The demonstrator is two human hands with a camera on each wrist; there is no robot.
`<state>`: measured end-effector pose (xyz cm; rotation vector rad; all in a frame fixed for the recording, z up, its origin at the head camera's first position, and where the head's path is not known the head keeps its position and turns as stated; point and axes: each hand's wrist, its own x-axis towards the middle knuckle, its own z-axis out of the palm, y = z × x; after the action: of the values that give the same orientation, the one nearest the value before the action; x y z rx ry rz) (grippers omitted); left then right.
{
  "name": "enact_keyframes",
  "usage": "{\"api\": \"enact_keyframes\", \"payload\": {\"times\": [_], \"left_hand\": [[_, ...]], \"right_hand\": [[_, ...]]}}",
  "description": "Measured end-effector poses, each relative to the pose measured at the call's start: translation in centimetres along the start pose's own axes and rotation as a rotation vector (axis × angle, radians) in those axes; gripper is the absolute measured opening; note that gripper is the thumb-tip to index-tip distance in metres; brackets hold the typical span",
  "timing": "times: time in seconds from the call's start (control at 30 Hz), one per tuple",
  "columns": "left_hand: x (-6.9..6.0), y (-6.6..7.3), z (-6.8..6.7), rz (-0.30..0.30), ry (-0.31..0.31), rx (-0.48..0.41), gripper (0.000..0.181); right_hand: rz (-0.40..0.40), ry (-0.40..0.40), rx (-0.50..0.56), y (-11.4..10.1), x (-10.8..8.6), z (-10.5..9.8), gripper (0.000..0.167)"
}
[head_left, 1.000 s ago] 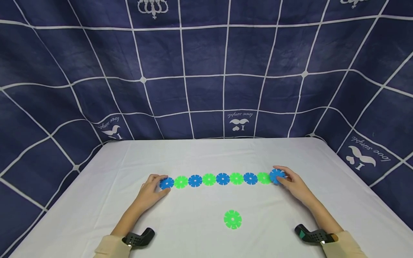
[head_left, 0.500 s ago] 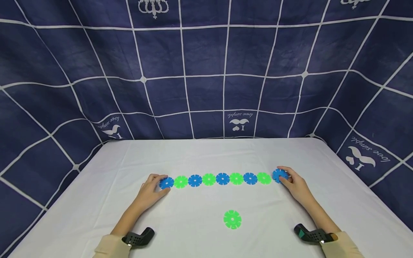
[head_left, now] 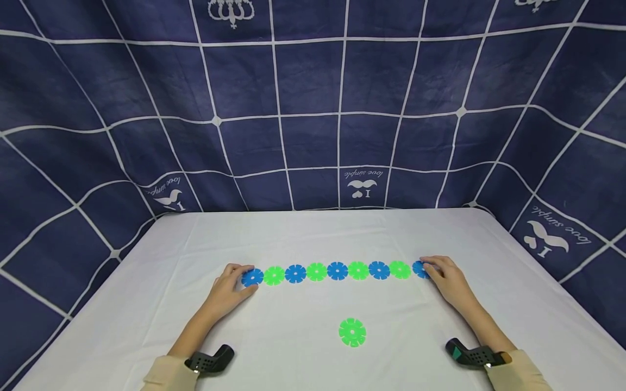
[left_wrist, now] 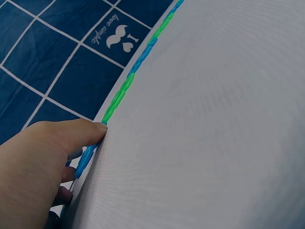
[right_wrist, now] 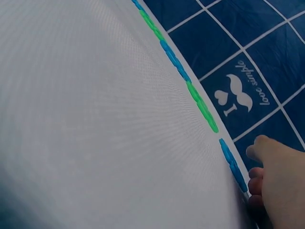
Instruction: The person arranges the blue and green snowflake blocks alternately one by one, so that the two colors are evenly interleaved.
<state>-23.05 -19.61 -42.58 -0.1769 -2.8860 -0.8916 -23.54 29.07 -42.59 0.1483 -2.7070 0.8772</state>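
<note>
A row of blue and green slotted plastic discs (head_left: 337, 271) runs left to right across the white table, colours alternating. My left hand (head_left: 227, 290) grips the blue disc (head_left: 251, 277) at the left end, thumb at its near edge and a finger at its far edge. My right hand (head_left: 450, 279) is at the right-end blue disc (head_left: 419, 268), partly covering it. That disc lies flat, a narrow gap from the neighbouring green disc (head_left: 400, 270). In the right wrist view the right thumb stands apart from this blue disc (right_wrist: 232, 164); the other fingers are partly hidden.
A single green disc (head_left: 352, 332) lies nearer me, in front of the row. The white tablecloth (head_left: 293, 233) covers the table. Behind it and at both sides hangs a dark blue curtain (head_left: 313, 141) with white lines. Each wrist wears a black strap device (head_left: 210, 361).
My right hand has shifted the right-end blue disc rightward off the green one and lowered it to the table; the thumb now stands apart. My left hand stays as it was.
</note>
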Motion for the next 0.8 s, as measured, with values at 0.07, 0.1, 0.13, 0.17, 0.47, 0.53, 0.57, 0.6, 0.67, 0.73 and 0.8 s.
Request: {"api": "enact_keyframes", "payload": {"times": [0.07,0.1,0.13,0.17,0.47,0.53,0.57,0.6,0.67,0.73,0.8], "left_hand": [[0.00,-0.01,0.00,0.000,0.000,-0.002,0.051],[-0.01,-0.02,0.00,0.001,-0.001,-0.002,0.051],[-0.01,-0.03,0.00,0.001,0.000,-0.003,0.051],[-0.03,-0.03,0.00,0.002,0.000,-0.003,0.051],[0.01,0.01,0.03,-0.001,0.007,-0.004,0.051],[0.00,0.04,0.02,-0.007,0.006,-0.002,0.051],[0.00,0.07,0.02,-0.009,0.005,-0.002,0.051],[-0.01,0.09,0.02,-0.012,0.004,-0.002,0.051],[-0.03,0.13,0.02,-0.015,0.003,-0.005,0.051],[-0.05,0.15,0.00,-0.017,0.002,-0.008,0.051],[-0.06,0.16,-0.01,-0.018,0.001,-0.008,0.051]], "right_hand": [[-0.007,0.011,0.002,0.02,0.03,0.07,0.029],[-0.013,0.012,0.000,0.04,0.04,0.10,0.028],[-0.020,0.012,-0.002,0.06,0.06,0.13,0.025],[-0.028,0.010,-0.005,0.09,0.06,0.16,0.023],[-0.065,-0.025,-0.034,0.26,-0.10,0.35,0.023],[-0.063,-0.033,-0.034,0.27,-0.11,0.38,0.024],[-0.063,-0.038,-0.034,0.26,-0.13,0.37,0.024],[-0.064,-0.040,-0.032,0.26,-0.14,0.36,0.024],[-0.069,-0.042,-0.031,0.25,-0.15,0.35,0.024],[-0.075,-0.042,-0.034,0.23,-0.16,0.34,0.024],[-0.079,-0.042,-0.034,0.24,-0.15,0.35,0.024]]}}
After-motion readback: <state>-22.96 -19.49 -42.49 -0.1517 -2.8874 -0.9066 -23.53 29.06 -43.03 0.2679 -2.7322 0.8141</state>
